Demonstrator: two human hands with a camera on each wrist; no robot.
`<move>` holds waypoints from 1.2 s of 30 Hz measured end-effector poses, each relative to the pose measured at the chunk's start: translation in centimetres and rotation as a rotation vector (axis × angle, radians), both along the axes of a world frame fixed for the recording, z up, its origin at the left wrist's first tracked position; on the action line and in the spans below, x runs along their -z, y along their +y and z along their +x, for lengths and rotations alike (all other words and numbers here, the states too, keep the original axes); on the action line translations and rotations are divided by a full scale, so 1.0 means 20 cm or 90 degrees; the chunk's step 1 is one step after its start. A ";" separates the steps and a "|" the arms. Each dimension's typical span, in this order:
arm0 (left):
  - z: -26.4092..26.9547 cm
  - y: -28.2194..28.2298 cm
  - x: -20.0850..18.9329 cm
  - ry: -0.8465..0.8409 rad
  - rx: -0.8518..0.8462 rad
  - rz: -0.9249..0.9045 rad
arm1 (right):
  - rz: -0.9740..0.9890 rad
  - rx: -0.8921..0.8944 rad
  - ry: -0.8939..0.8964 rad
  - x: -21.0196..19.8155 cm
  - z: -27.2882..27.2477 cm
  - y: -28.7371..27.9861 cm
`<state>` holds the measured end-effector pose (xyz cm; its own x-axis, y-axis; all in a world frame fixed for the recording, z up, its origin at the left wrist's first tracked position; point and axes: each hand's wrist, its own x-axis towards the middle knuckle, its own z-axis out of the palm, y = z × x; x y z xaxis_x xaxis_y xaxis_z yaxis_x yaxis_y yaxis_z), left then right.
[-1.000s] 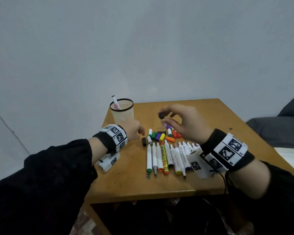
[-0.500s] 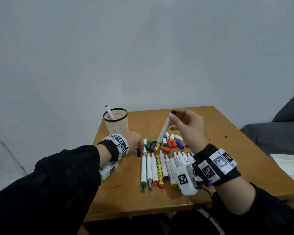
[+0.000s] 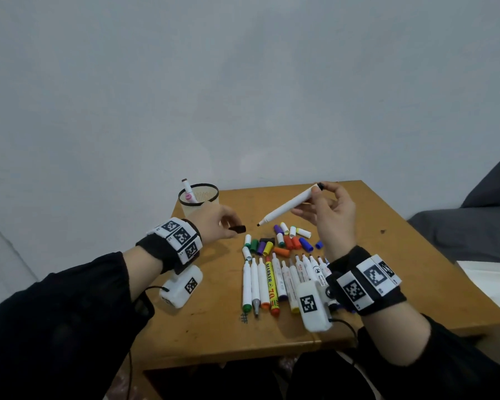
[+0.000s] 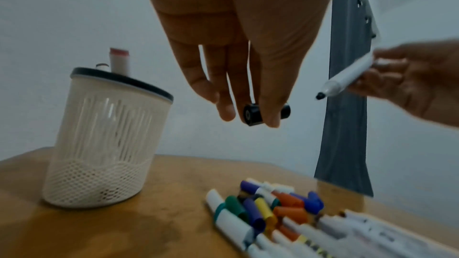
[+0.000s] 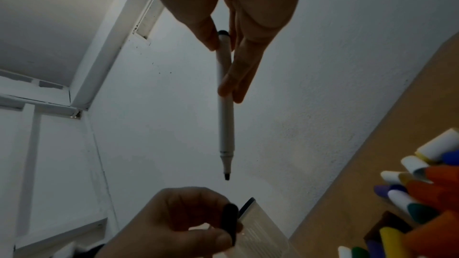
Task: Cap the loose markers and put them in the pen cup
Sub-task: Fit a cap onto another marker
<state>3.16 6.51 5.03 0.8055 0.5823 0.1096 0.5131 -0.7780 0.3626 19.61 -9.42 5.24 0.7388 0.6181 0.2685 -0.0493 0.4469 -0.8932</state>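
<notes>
White marker point(image 3: 289, 205) in right hand point(image 3: 331, 215)

The person wears a black top with long, loose sleeves point(image 3: 70, 307) that end a little before the wrists. Each wrist has a wide black band. On the band of the left wrist point(image 3: 173, 241) sit white squares with black checker patterns, three in a row. The band on the right wrist point(image 3: 367, 281) has the same kind of white squares with black patterns. Under each band hangs a small white box. The box under the left band point(image 3: 182, 287) has one black pattern square and a thin black cable beside it. The box under the right band point(image 3: 312, 308) has a pattern square too, and a black cable point(image 3: 347, 324) runs from its end.
</notes>
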 end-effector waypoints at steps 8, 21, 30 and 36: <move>-0.08 -0.17 -0.09 -0.203 -0.005 -0.089 | 0.056 -0.043 0.078 -0.05 -0.08 -0.04; -0.11 -0.29 -0.11 -0.331 0.007 -0.091 | 0.110 -0.029 0.106 -0.12 -0.05 -0.11; -0.11 -0.36 -0.14 -0.383 0.018 -0.082 | 0.093 -0.072 0.032 -0.13 -0.12 -0.14; -0.10 -0.39 -0.15 -0.399 0.048 -0.104 | 0.071 -0.164 0.045 -0.16 -0.15 -0.18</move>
